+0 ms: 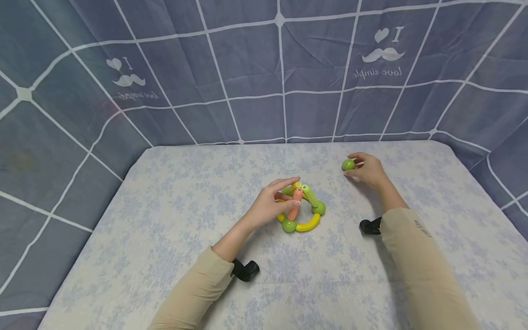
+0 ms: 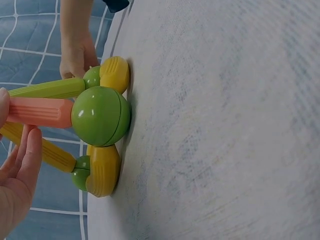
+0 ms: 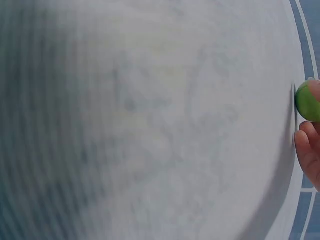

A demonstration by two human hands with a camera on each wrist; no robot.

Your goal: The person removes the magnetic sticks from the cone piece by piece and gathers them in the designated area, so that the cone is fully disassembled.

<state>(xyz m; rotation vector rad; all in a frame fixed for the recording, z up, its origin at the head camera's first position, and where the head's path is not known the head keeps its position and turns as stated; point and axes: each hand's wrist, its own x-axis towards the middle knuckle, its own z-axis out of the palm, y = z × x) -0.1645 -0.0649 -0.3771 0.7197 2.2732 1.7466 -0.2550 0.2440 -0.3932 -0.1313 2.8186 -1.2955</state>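
Observation:
A ring of curved yellow pieces (image 1: 309, 224) joined by green balls (image 2: 100, 116) lies on the table. From the balls, an orange rod (image 1: 294, 207), a light-green rod (image 1: 311, 197) and a yellow rod (image 2: 57, 154) lean inward to meet at the top. My left hand (image 1: 268, 204) holds the rods near their upper ends, thumb against the orange one and fingers behind. To the right and farther back, my right hand (image 1: 369, 172) pinches a loose green ball (image 1: 348, 164) between thumb and fingers, at the tabletop. Only its fingertips show in the right wrist view.
A pale cloth with blue floral print covers the table (image 1: 185, 183). Behind and beside it hangs a blue-grey curtain (image 1: 255, 68) with white lines. Black wrist devices (image 1: 246, 271) stick out from both sleeves.

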